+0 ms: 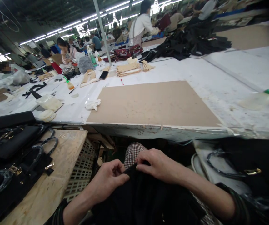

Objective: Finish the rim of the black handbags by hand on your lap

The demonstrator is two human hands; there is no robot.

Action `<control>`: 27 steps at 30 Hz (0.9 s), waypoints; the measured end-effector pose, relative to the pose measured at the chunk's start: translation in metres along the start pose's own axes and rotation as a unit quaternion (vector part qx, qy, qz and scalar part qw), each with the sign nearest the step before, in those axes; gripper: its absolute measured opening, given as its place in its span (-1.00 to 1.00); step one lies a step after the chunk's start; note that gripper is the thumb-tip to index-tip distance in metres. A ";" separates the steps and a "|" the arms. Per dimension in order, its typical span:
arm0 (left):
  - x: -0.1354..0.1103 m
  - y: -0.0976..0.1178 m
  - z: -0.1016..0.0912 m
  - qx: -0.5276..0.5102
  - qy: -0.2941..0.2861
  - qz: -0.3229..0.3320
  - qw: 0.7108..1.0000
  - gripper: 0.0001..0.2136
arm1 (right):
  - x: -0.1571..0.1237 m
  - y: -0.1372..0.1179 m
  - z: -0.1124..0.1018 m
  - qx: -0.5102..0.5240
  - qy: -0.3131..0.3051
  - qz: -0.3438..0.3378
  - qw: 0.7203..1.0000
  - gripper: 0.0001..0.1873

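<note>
The left hand (111, 178) and right hand (159, 165) each pinched the black fabric (143, 197) by its edge, fingers closed, a slight hold it might slip from.

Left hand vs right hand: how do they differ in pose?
Left hand sits lower, right hand higher. Left is curled, thumb pinching; right lies palm down, fingers hooked over the edge. Both grip the black piece.

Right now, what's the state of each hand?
Left hand: closed, pinching the edge of the black piece on the lap.
Right hand: closed, gripping the same edge.
</note>
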State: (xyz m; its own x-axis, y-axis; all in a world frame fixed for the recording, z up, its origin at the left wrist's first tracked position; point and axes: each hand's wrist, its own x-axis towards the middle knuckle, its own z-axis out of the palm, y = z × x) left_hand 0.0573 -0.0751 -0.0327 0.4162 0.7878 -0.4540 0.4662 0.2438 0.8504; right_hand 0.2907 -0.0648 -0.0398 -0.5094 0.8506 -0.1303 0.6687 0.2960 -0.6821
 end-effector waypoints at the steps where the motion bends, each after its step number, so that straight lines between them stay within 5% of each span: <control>1: 0.000 0.000 0.001 -0.002 -0.001 -0.001 1.000 -0.85 | 0.000 0.000 0.001 -0.002 0.004 0.006 1.000 -0.90; 12: 0.005 0.003 0.003 0.017 -0.018 0.032 0.999 -0.86 | 0.007 -0.001 0.004 0.029 0.046 0.037 0.998 -0.90; 20: 0.026 0.019 0.006 0.190 -0.034 0.130 0.972 -0.80 | 0.010 0.005 0.011 0.101 0.059 0.001 0.993 -0.79; 27: -0.010 -0.011 -0.017 0.015 -0.010 -0.038 0.999 -0.76 | 0.010 0.004 0.008 0.141 0.037 -0.009 0.989 -0.79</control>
State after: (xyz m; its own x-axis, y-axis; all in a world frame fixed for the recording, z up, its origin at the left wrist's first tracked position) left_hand 0.0342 -0.0762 -0.0329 0.3946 0.7559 -0.5223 0.5200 0.2850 0.8052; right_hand 0.2843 -0.0585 -0.0496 -0.4719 0.8789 -0.0700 0.4761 0.1872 -0.8592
